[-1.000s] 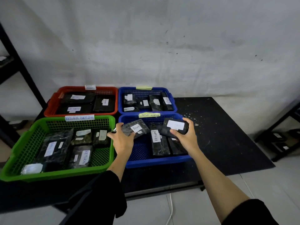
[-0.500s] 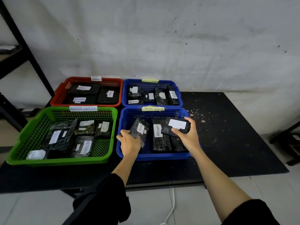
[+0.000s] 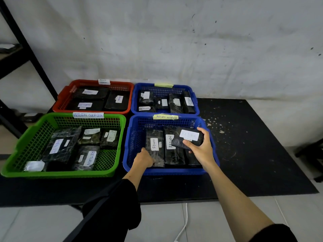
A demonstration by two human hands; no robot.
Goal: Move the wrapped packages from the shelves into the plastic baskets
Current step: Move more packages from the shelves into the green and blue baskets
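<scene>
Both hands are inside the near blue basket (image 3: 134, 137), tagged "RETURN OVERDUE". My left hand (image 3: 143, 158) grips the near end of a black wrapped package (image 3: 154, 145) labelled "Return", which lies flat on the basket floor. My right hand (image 3: 201, 147) holds a second black package (image 3: 187, 137) with a white "RETURN" label, tilted above the packages lying in the basket. Another labelled package (image 3: 170, 145) lies between the two.
A green basket (image 3: 35, 131), a red basket (image 3: 66, 96) and a far blue basket (image 3: 136, 100) hold more wrapped packages. All stand on a black mat (image 3: 253, 145). Black shelf frames (image 3: 28, 41) rise at the left, another stands at the right edge. A white cable (image 3: 183, 224) crosses the floor.
My left hand lowered its package from above the basket rim down flat onto the basket floor. My right hand moved slightly lower with its package over the basket.
</scene>
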